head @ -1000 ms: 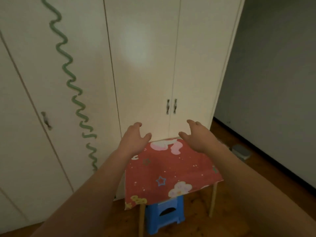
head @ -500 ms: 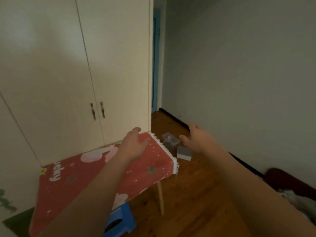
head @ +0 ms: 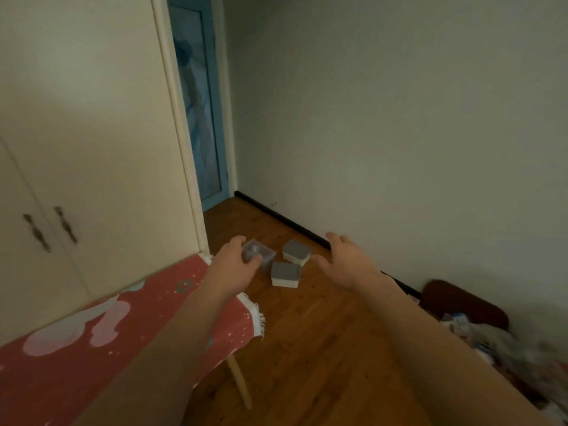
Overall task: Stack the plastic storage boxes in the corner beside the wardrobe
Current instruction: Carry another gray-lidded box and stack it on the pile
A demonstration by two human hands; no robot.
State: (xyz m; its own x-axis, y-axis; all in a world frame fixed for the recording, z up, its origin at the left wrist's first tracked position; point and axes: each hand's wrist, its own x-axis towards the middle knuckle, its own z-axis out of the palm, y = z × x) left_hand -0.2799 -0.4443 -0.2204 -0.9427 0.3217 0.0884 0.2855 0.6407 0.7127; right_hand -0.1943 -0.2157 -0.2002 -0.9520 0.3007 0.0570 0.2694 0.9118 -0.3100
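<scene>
Three plastic storage boxes lie unstacked on the wooden floor (head: pixel 307 348) near the wardrobe (head: pixel 92 149) corner: a clear box (head: pixel 261 253) and two grey-lidded boxes (head: pixel 296 252) (head: pixel 285 274), set close together. Both hands are extended toward them, apparently in preparation for pickup. The left hand (head: pixel 232 267) overlaps the clear box in view; contact cannot be confirmed. The right hand (head: pixel 345 262) is spread open and empty. The cloth-covered bench (head: pixel 107 333) stands against the wardrobe; a blue door (head: pixel 203 118) closes the passage beyond.
</scene>
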